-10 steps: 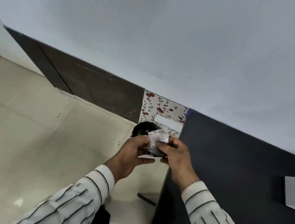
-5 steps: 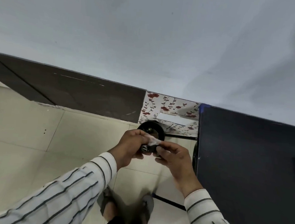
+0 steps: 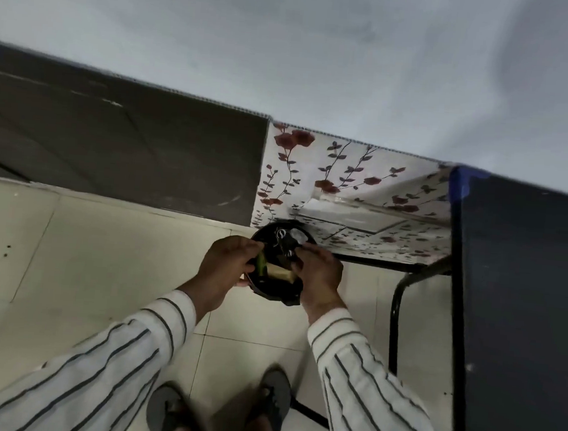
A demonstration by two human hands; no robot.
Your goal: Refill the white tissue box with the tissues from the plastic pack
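I stand over a round black bin point(image 3: 271, 291) on the floor. My left hand point(image 3: 226, 267) curls over the bin's left rim, thumb outside and fingers inside. My right hand point(image 3: 318, 274) hovers over the bin's right side with its fingers bent down. A crumpled clear plastic wrapper point(image 3: 296, 235) lies inside the bin at the far edge, just beyond my right fingertips. Whether the fingers still touch it I cannot tell. Green and tan scraps point(image 3: 276, 272) lie in the bin between my hands. The white tissue box is out of view.
A dark table point(image 3: 524, 302) fills the right side, with its black metal leg point(image 3: 395, 312) beside the bin. A floral-covered surface point(image 3: 346, 186) sits behind the bin against the wall. My feet in sandals point(image 3: 271, 404) stand on cream floor tiles point(image 3: 68, 266).
The view has tilted down onto the bin. My hands, which held the crumpled plastic wrapper between them, have dropped to the bin's mouth, and the wrapper now lies inside it.
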